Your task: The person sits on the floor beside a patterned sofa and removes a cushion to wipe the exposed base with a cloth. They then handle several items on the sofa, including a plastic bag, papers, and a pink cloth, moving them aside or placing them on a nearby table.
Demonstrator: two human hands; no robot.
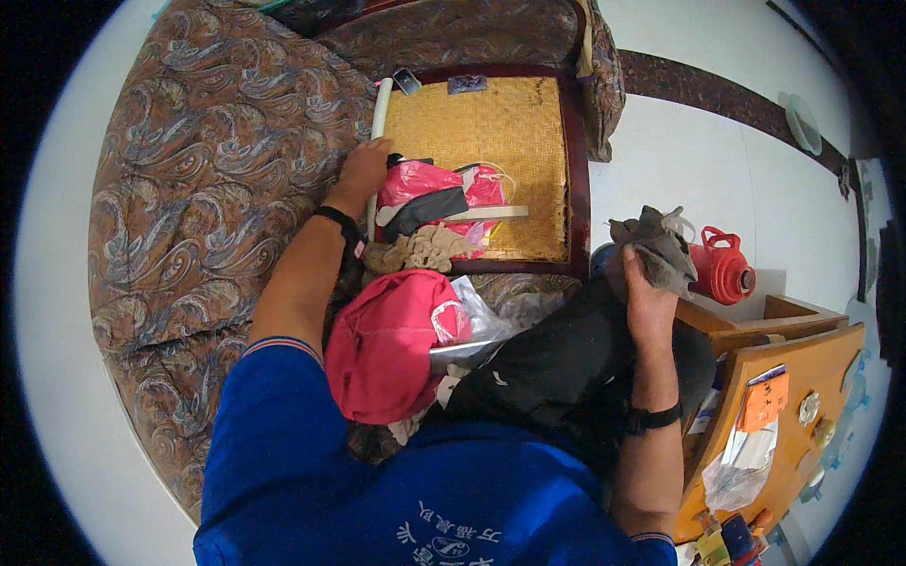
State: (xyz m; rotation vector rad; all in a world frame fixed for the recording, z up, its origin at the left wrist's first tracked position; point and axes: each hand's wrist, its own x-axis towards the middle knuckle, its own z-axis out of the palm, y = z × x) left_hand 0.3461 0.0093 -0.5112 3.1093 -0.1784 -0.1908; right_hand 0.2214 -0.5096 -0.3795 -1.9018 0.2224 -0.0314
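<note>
My left hand (364,170) lies over a long white rod (382,106) along the left edge of a woven-topped panel with a dark wooden frame (488,127). Its fingertips are hidden. Beside that hand is a heap of a pink plastic bag (417,180), dark grey cloth (428,210), a pale flat strip (495,212) and crumpled beige fabric (417,249). At the right, my right hand (650,301) is closed around a bunched grey cloth (662,258), held up near a red thermos flask (725,272).
A paisley-patterned sofa (219,163) spreads on the left. A red cloth bundle (389,347) and clear plastic (481,311) lie by my leg. To the right stands a wooden cabinet (793,424) bearing papers, an orange packet (763,402) and small items. A phone-like device (406,81) rests on the panel's far edge.
</note>
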